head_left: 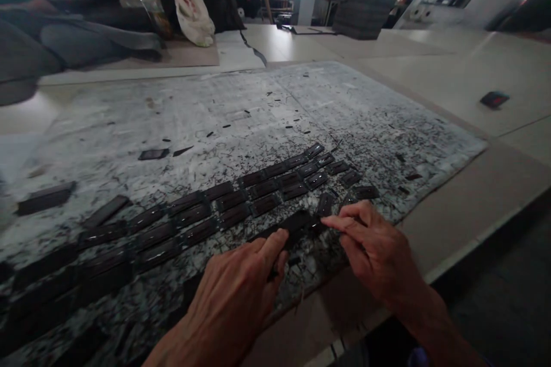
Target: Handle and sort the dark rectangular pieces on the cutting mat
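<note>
"Left hand first: what's it doing?"

"I see its index fingertip resting on a dark strip; whether the fingers clamp it, I can't tell."

"And the right hand?"

"Fingertips at or just beside the strip's right end, grip hidden from me. The strip lies between both hands, long axis running from one toward the other. Beyond, dark pieces lie in rows on a pale sheet."

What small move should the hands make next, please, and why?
Perhaps the right hand should pull gently away while the left hand presses the dark strip down: the left fingertips rest on it, the right fingertips are by its far end, and separate dark pieces lie beyond.
</note>
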Motion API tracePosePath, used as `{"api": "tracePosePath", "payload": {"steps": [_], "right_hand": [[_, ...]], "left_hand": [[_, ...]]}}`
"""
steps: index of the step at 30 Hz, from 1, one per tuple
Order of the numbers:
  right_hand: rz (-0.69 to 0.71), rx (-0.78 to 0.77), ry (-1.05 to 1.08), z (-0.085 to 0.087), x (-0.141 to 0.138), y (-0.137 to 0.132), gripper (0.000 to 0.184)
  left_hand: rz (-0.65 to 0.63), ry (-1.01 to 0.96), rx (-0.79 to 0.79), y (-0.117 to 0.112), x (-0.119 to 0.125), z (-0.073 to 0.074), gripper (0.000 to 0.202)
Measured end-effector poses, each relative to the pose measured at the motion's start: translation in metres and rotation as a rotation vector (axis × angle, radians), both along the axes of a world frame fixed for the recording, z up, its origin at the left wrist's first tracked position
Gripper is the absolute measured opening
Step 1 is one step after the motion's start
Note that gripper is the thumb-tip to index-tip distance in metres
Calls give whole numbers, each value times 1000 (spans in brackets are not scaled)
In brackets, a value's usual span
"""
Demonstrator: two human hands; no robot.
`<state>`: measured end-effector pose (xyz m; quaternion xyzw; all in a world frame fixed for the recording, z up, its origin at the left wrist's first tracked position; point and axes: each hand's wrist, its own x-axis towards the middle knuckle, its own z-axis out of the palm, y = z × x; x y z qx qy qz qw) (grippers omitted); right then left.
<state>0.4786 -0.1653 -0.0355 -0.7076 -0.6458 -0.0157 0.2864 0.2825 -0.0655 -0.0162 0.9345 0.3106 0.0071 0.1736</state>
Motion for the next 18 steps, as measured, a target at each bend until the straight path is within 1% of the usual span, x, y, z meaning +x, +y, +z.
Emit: {"api": "tracePosePath", "payload": {"steps": [3,5,9,13,15,18], "right_hand": [[-4,6,12,-4,0,-5,34],[-17,-2,26,-4,1,-4,36],[-20,-34,45,0,1,7,35],[-15,-29,84,2,0,19,35],[-38,-36,60,2,0,22,35],[-70,-93,-2,2,0,23,36]], "left_hand": [[10,25,45,-1,0,-1,33],[9,25,61,-1,0,0,34],[14,11,61,-2,0,1,33],[29,-47,40,-1,-1,0,32],[33,-65,32,0,-1,1,31],[41,-77,8,1,-1,3,30]]}}
